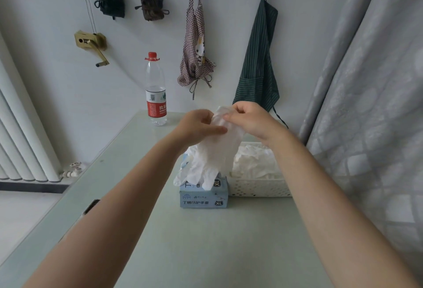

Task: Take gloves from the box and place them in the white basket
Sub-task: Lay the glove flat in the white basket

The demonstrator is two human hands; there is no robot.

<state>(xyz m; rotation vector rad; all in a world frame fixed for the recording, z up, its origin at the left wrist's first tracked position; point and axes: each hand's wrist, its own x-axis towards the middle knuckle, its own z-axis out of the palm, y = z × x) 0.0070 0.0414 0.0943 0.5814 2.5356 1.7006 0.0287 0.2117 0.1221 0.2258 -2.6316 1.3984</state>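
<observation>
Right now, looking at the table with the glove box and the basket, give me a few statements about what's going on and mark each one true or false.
1. Both hands hold a white glove by its cuff end, above the blue glove box. True.
2. The white basket is empty. False: it already holds crumpled white gloves.
3. The basket stands to the right of the glove box. True.
4. The water bottle lies on its side. False: it stands upright at the far edge of the table, red cap on.
5. The left hand rests flat on the table. False: it pinches the glove in the air, facing the right hand.
</observation>
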